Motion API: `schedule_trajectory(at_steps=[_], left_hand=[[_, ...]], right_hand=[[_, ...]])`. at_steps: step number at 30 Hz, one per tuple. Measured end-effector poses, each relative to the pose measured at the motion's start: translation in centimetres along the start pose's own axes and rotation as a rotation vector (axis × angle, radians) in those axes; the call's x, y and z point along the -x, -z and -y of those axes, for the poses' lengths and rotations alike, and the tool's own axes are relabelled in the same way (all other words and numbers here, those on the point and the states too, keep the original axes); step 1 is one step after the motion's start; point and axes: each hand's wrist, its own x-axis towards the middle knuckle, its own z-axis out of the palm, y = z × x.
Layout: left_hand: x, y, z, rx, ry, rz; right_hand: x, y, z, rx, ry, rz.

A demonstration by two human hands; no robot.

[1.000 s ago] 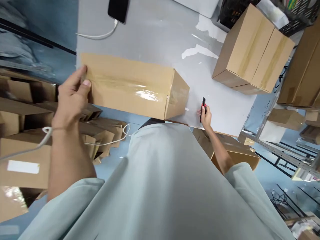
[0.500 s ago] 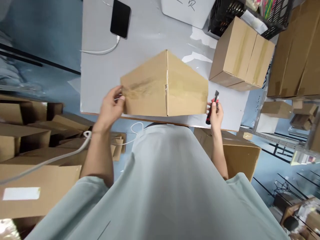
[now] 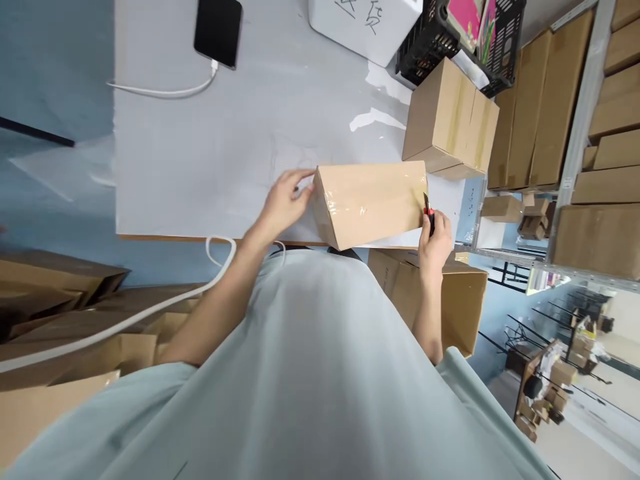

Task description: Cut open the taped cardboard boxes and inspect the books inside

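Note:
A taped cardboard box (image 3: 375,200) is near the table's front edge, with its long taped face toward me and its left end turned slightly into view. My left hand (image 3: 286,205) is at that left end, index finger along the upper corner and thumb against the side. My right hand (image 3: 435,239) is closed around a red and black box cutter (image 3: 429,217), whose blade points up beside the box's right end. Some of the right fingers are hidden behind the cutter and box.
Two taped boxes (image 3: 450,120) stand at the right, in front of a black crate (image 3: 450,40). A white container (image 3: 365,20) is at the back, and a phone (image 3: 218,32) with a white cable lies back left. An open carton (image 3: 463,307) is below the table's right side.
The box has been turned, so one long face shows instead of two faces meeting at a middle edge. My left hand has moved right with its end. The view has shifted right.

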Motion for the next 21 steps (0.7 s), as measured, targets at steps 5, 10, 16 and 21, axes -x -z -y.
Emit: schedule_trajectory(at_steps=[5, 10, 16, 21], left_hand=[[0.0, 2.7, -6.6, 0.114, -0.148, -0.032], [0.1, 3.1, -7.4, 0.153, -0.115, 0.034], [0.5, 3.2, -6.5, 0.157, -0.092, 0.058], [0.6, 3.0, -6.6, 0.154, -0.094, 0.052]], right_hand=[[2.5, 2.4, 2.2, -0.097, -0.159, 0.078], [6.6, 3.4, 7.8, -0.155, -0.041, 0.336], [8.5, 3.7, 13.5, 0.025, 0.183, 0.519], [7.7, 3.4, 14.8, 0.061, 0.189, 0.530]])
